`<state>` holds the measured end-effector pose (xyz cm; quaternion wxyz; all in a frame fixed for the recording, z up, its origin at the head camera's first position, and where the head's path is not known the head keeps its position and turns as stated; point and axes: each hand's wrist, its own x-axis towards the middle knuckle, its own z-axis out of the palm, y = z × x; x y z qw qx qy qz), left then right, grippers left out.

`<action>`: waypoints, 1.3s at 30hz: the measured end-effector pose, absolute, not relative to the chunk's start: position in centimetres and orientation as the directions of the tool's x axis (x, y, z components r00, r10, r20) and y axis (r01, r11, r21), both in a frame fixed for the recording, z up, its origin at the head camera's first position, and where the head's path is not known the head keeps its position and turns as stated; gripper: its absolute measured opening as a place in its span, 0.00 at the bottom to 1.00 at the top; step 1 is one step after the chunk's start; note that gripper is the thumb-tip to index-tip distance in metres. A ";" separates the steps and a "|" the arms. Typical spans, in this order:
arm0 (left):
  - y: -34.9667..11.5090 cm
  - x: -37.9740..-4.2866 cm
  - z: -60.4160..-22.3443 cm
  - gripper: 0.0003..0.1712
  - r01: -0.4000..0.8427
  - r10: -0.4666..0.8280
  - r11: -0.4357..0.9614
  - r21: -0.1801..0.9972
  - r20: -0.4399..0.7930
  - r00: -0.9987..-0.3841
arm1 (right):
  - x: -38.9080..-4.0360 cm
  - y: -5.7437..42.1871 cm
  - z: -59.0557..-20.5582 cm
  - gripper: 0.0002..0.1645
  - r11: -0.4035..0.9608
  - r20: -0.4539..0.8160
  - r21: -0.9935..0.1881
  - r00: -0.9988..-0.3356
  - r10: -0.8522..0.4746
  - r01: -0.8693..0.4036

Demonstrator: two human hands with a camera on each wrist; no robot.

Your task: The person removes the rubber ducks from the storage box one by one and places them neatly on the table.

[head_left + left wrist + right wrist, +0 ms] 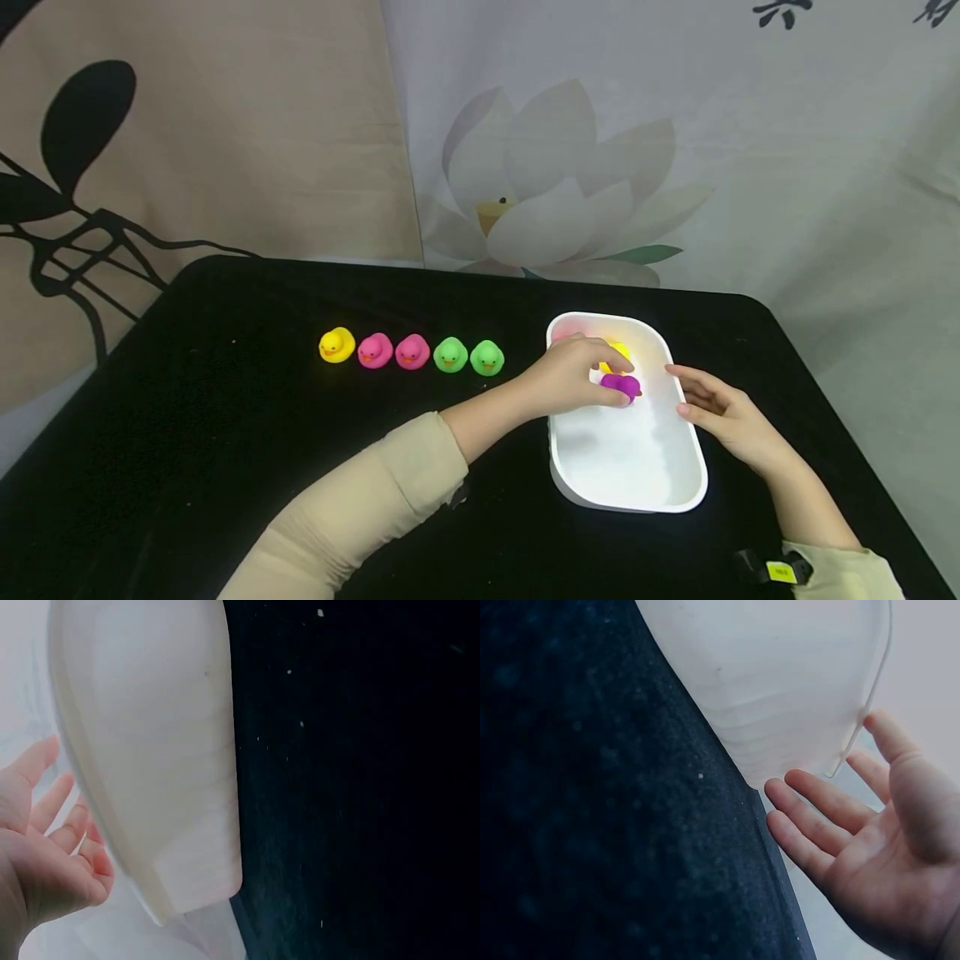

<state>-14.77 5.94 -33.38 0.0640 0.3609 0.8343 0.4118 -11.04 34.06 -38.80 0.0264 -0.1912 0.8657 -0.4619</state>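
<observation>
A white tray [626,467] stands on the black table, holding a purple rubber duck [622,385] and a yellow rubber duck [617,357], the latter partly covered by fingers. My left hand [577,375] reaches over the tray's left rim, its thumb beside the purple duck and its fingers spread above, over the yellow one. In the left wrist view the tray wall [157,750] hides the ducks; the thumb is apart from the fingers. My right hand [723,417] is at the tray's right side, fingertips at the rim, fingers relaxed, also seen in the right wrist view.
Left of the tray runs a row of rubber ducks: a yellow duck [337,345], two pink ducks, the nearer-left pink duck [375,351] first, then two green ducks, ending with a green duck [487,358]. A printed curtain [300,125] hangs behind the table.
</observation>
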 end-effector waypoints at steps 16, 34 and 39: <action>9.1 -16.1 -34.6 0.21 0.448 0.608 0.555 0.701 0.027 -0.794 | -10.8 34.0 -38.8 0.29 0.508 0.121 -0.809 -0.929 -0.350 -0.297; 11.0 -16.8 -35.1 0.18 0.330 0.523 0.618 0.713 -0.060 -0.850 | -11.0 34.1 -38.7 0.29 0.497 0.115 -0.818 -0.929 -0.352 -0.290; 11.2 -16.9 -35.6 0.18 0.328 0.496 0.663 0.673 -0.068 -0.866 | -11.1 34.1 -38.8 0.30 0.492 0.116 -0.821 -0.928 -0.354 -0.290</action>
